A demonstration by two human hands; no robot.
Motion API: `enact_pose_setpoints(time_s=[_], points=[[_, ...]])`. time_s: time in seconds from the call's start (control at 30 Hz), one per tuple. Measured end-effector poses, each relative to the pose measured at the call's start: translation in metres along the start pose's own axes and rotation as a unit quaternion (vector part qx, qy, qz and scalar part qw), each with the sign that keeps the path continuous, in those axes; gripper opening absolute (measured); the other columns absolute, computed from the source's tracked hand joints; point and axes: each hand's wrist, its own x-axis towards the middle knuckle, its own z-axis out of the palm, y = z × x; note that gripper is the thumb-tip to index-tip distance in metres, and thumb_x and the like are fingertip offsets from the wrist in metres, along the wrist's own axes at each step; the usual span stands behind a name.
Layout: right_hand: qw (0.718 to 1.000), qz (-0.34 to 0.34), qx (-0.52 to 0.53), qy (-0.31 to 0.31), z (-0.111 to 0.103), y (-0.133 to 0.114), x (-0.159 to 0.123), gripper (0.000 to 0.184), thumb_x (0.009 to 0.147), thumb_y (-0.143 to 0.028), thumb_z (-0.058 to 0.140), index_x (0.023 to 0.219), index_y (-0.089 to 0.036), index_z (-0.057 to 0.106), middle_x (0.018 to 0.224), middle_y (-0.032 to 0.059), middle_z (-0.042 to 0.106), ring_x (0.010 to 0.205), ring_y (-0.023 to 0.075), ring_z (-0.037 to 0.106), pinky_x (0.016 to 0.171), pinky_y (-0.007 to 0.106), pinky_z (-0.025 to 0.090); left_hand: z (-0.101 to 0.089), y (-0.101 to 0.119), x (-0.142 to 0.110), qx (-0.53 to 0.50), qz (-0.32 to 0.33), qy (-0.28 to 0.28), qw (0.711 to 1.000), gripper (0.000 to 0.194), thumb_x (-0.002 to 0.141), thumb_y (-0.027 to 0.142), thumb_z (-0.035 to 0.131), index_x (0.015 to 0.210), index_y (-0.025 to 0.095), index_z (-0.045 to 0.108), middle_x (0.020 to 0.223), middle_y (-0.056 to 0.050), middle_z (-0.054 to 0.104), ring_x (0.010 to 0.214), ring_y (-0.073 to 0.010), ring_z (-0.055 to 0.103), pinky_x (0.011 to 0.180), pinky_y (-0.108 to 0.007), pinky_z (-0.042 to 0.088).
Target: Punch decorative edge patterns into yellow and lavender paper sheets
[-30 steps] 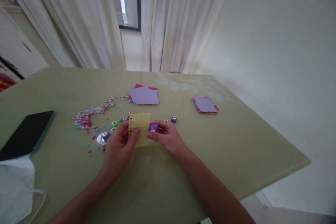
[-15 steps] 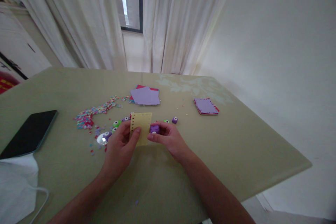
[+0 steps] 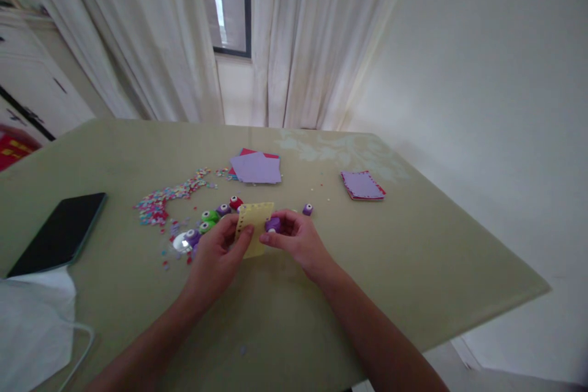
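Fingers [image 3: 245, 239] bent, left hand [image 3: 215, 263] opposite right hand [image 3: 307, 247].

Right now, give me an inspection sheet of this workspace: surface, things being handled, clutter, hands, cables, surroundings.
Surface: green tabletop, pale floral pattern at the far side.
Things: yellow card, holes along one edge; purple punch at its right edge.
Clutter: confetti, small punches, larger card stack, smaller card stack, phone, white mask.
Hands: left hand holds the card; right hand grips the purple punch.
Cables: nothing seen.
Surroundings: curtains, window, white wall.
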Motion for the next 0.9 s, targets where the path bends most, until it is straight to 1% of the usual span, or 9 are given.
enact_pose_setpoints(time_s=[0.2,0.3,0.4,0.5,0.63,0.77,0.9], points=[[1.000,0.002,-0.014,-0.007,-0.0016,0.0017,-0.0005,0.055,0.053,-0.036,0.102,0.099,-0.020,0.076,0.091,0.0016,0.077,0.079,0.0174,0.070,0.079,0.033,0.056,0.0036,0.0001,-0.0006,-0.037,-0.018,0.003,0.999,0.030,0.091,0.045,0.077,0.107,0.021,0.072,0.102,-0.007,0.083,0.090,-0.0253,0.079,0.079,-0.033,0.062],[1.000,0.001,-0.002,-0.001,-0.0008,0.0012,-0.0019,0.061,0.050,-0.032,0.103,0.103,-0.021,0.074,0.096,0.0032,0.078,0.084,0.0187,0.072,0.084,0.035,0.058,0.0060,0.0026,-0.0003,-0.073,-0.038,-0.006,0.997,0.036,0.088,0.048,0.080,0.108,0.020,0.072,0.106,-0.009,0.083,0.095,-0.0284,0.080,0.083,-0.037,0.064],[1.000,-0.001,0.000,0.009,0.0005,0.0004,-0.0032,0.066,0.049,-0.030,0.104,0.107,-0.020,0.073,0.098,0.0044,0.079,0.087,0.0192,0.072,0.086,0.035,0.057,0.0074,0.0040,0.0004,-0.095,-0.061,-0.010,0.994,0.042,0.085,0.053,0.082,0.108,0.020,0.072,0.106,-0.010,0.084,0.094,-0.0301,0.081,0.083,-0.040,0.066],[1.000,-0.002,0.000,0.011,0.0015,0.0009,-0.0029,0.062,0.052,-0.034,0.103,0.104,-0.019,0.075,0.098,0.0056,0.079,0.088,0.0204,0.072,0.086,0.036,0.058,0.0077,0.0024,0.0011,-0.105,-0.076,-0.010,0.991,0.048,0.082,0.056,0.084,0.110,0.020,0.070,0.107,-0.011,0.084,0.094,-0.0315,0.082,0.081,-0.042,0.067],[1.000,0.002,-0.003,0.021,0.0022,0.0024,-0.0009,0.057,0.053,-0.039,0.103,0.099,-0.020,0.076,0.094,0.0042,0.078,0.084,0.0202,0.071,0.082,0.036,0.057,0.0073,-0.0002,0.0015,-0.121,-0.089,-0.027,0.988,0.051,0.082,0.056,0.084,0.114,0.019,0.069,0.108,-0.013,0.084,0.092,-0.0316,0.082,0.080,-0.042,0.068],[1.000,0.002,-0.001,0.022,0.0028,0.0027,-0.0005,0.055,0.051,-0.038,0.103,0.095,-0.020,0.076,0.092,0.0031,0.078,0.080,0.0186,0.069,0.079,0.033,0.055,0.0076,-0.0007,0.0007,-0.129,-0.092,-0.033,0.987,0.052,0.081,0.055,0.086,0.115,0.019,0.069,0.106,-0.012,0.085,0.092,-0.0313,0.082,0.080,-0.041,0.067],[0.999,-0.006,-0.012,0.034,0.0027,0.0041,-0.0012,0.051,0.055,-0.036,0.102,0.096,-0.020,0.077,0.089,0.0023,0.077,0.077,0.0170,0.067,0.077,0.032,0.052,0.0099,-0.0007,-0.0006,-0.134,-0.093,-0.020,0.986,0.050,0.081,0.054,0.086,0.113,0.019,0.070,0.103,-0.011,0.085,0.090,-0.0313,0.083,0.079,-0.041,0.067]])
